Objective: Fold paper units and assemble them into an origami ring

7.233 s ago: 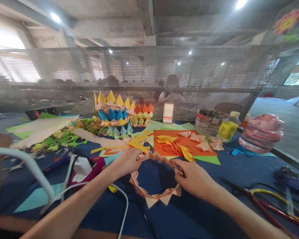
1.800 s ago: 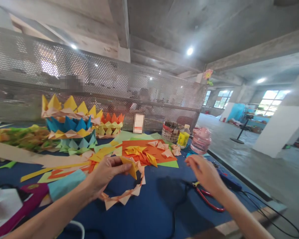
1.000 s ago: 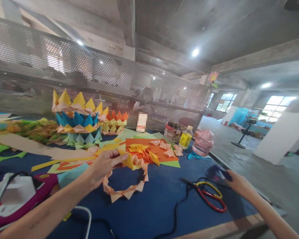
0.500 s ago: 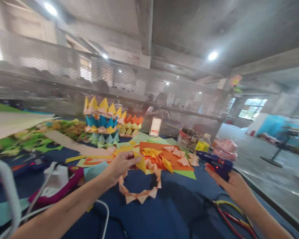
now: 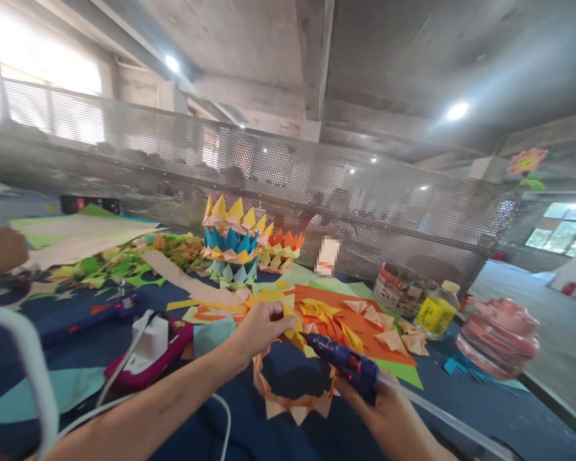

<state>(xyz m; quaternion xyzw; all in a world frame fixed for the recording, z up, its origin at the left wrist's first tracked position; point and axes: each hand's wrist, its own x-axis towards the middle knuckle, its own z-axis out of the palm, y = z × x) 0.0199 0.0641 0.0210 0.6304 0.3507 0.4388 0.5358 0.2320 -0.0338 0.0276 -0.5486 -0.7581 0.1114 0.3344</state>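
My left hand [image 5: 264,330] pinches a yellow folded paper triangle [image 5: 294,334] above the far side of a peach paper crown ring [image 5: 297,410]. In my right hand [image 5: 381,413] is a blue hot glue gun [image 5: 348,362], with a clear glue stick [image 5: 441,416] coming out of its back. The gun's nozzle is at the yellow piece; whether it touches, I cannot tell. Just behind the ring lie yellow and peach folded pieces [image 5: 321,312] on an orange paper sheet [image 5: 374,339].
Finished paper crowns [image 5: 230,240] are stacked behind. A magenta power strip [image 5: 173,349] with white cables lies left, near a second glue gun [image 5: 96,317]. At right stand a woven basket [image 5: 398,294], a yellow-labelled bottle [image 5: 436,310] and a pink container [image 5: 502,336]. Another person's hand [image 5: 2,253] shows far left.
My right hand has brought the glue gun leftward to the yellow piece in my left hand. The view has turned a little left, and another person's blurred hand has appeared at the left edge.
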